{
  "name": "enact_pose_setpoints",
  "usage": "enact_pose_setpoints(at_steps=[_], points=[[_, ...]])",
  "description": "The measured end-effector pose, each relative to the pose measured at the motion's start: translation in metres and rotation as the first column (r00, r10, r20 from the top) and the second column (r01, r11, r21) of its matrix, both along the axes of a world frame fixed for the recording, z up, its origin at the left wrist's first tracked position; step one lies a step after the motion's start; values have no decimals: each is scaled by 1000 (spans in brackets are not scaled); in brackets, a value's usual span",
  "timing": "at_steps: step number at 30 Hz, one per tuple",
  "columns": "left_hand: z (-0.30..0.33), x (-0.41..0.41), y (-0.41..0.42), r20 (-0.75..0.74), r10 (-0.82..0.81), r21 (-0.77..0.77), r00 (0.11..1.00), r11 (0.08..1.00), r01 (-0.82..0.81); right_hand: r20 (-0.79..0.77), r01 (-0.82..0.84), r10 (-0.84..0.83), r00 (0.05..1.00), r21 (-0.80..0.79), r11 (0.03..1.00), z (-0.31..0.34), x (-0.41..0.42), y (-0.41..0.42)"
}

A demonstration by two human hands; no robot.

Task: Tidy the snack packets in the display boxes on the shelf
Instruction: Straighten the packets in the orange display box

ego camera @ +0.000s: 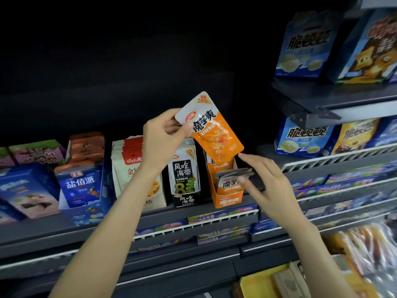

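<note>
Two bare forearms are reaching up from the bottom edge toward the dark shelf [120, 222], which is carrying a row of display boxes. Among these, the orange display box [228, 200] is standing at the right end of the row, just beside the black seaweed box [185, 179], with a few orange packets leaning loosely inside it. Above it, the left hand [162, 140] is pinching the white top corner of an orange snack packet [211, 127] between thumb and curled fingers, holding it tilted with its lower end hanging over the box. Lower down, the right hand [265, 184] is hovering at the box's mouth, fingers spread and relaxed, fingertips touching the slumped packets [233, 179] there. Judging from this, the person is re-seating a stray packet; the next move probably calls for steadying the leaning packets, then sliding the held one in upright behind them.
</note>
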State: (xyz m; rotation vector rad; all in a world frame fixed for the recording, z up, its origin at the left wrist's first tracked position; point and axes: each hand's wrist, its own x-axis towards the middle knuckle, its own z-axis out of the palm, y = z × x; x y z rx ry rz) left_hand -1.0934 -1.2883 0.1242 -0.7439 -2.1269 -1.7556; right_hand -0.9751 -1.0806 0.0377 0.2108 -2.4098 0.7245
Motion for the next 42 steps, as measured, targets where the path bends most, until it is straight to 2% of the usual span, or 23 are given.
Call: enact_pose_setpoints(at_steps=[5,9,11,15,18,22,25,29,31,33,36,42], points=[[-23,-1,16,-35,-50,-245,998,969,40,56,-57,60,997,-67,996,-9,4,3],[-45,-7,27,-6,-114,-461,993,882,98,67,-53,60,996,-107,993,-9,5,3],[-52,-13,32,-54,-150,-556,987,826,95,70,-62,71,995,-117,991,-9,6,4],[-61,-24,39,-295,-208,-730,933,679,-80,61,-70,78,995,-120,990,-10,6,5],[-62,-27,41,-497,-214,-735,841,619,-277,58,-79,87,995,-132,988,-10,6,6],[-66,-32,41,-569,-217,-732,793,574,-367,56,-83,92,994,-138,987,-10,7,3],[-64,-33,35,-560,-223,-717,798,613,-332,59,-86,96,994,-159,984,-10,7,1],[-55,-20,19,-528,-204,-563,825,811,-160,51,-87,97,994,-170,982,-11,7,0],[-51,-7,10,-434,-221,-460,873,888,-4,52,-86,96,994,-167,982,-11,7,0],[-49,3,2,-294,-301,-458,907,877,143,58,-83,94,994,-171,982,-12,7,0],[-54,6,-2,-140,-360,-558,922,798,226,70,-78,92,993,-181,980,-13,7,0],[-66,5,11,-22,-359,-623,933,735,268,53,-62,72,996,-181,982,-15,8,-2]])
